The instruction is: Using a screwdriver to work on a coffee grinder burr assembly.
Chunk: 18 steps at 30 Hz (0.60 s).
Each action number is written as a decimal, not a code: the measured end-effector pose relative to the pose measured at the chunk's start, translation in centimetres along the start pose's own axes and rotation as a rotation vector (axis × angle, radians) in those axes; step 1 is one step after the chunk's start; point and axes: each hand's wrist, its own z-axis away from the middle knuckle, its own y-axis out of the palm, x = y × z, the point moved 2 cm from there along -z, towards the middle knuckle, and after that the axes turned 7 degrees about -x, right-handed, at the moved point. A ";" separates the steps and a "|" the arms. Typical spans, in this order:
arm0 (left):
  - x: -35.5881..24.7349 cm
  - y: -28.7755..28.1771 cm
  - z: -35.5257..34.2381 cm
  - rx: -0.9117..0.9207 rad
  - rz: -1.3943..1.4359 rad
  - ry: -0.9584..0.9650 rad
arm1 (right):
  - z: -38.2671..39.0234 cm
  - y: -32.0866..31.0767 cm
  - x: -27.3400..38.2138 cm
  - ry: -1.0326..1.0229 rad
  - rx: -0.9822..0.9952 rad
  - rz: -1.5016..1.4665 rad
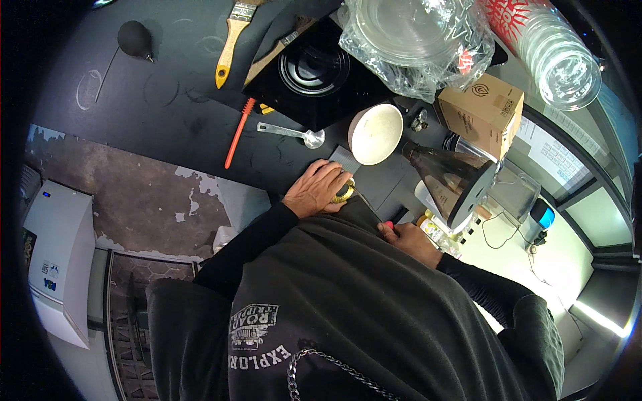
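My left hand [317,187] is closed over a round thing with a shiny yellow-gold rim [345,190], close against the front of my dark shirt. The fingers cover most of it, so its kind is unclear. Lower on the right, my right hand [412,242] is curled around something with a pinkish-red end [388,225]; the palm hides the rest. A small black piece [400,214] shows just beyond that end. Past my left hand stands a pale bowl [376,134], and a metal measuring spoon [294,133] lies to the left of it.
A black hot plate [324,73] sits at the back, beside plastic-wrapped clear containers [404,40]. Rightward are a cardboard box [483,112], a dark tapered vessel [447,180] and stacked clear cups [565,70]. A red stick [239,134], a paintbrush [233,45] and a black rubber blower [136,40] lie leftward.
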 end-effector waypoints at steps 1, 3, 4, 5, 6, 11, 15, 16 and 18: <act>0.0 0.0 0.0 -0.006 -0.002 0.000 | 0.0 -0.1 0.2 0.006 -0.010 0.026; 0.0 0.0 0.0 -0.011 -0.004 -0.001 | -0.5 -0.2 0.2 0.019 0.003 0.029; 0.0 0.0 0.0 -0.017 -0.005 0.005 | -0.6 -0.1 0.2 0.031 0.017 0.034; 0.0 -0.1 -0.1 -0.023 -0.007 0.011 | -0.5 0.1 0.2 0.031 0.017 0.034; 0.0 0.0 -0.1 -0.025 -0.008 0.010 | -0.4 0.2 0.3 0.054 -0.015 0.055; 0.0 0.0 0.0 -0.040 0.000 0.017 | -0.4 -0.1 0.3 0.015 -0.015 0.086; -0.1 -0.1 0.0 -0.066 -0.011 0.010 | -0.6 0.3 0.1 -0.069 -0.143 0.219; -0.1 -0.1 0.0 -0.071 -0.012 0.014 | -0.5 0.4 0.1 -0.102 -0.205 0.265; 0.0 -0.1 0.0 -0.080 -0.016 0.017 | -0.6 -0.1 0.5 -0.113 -0.199 0.303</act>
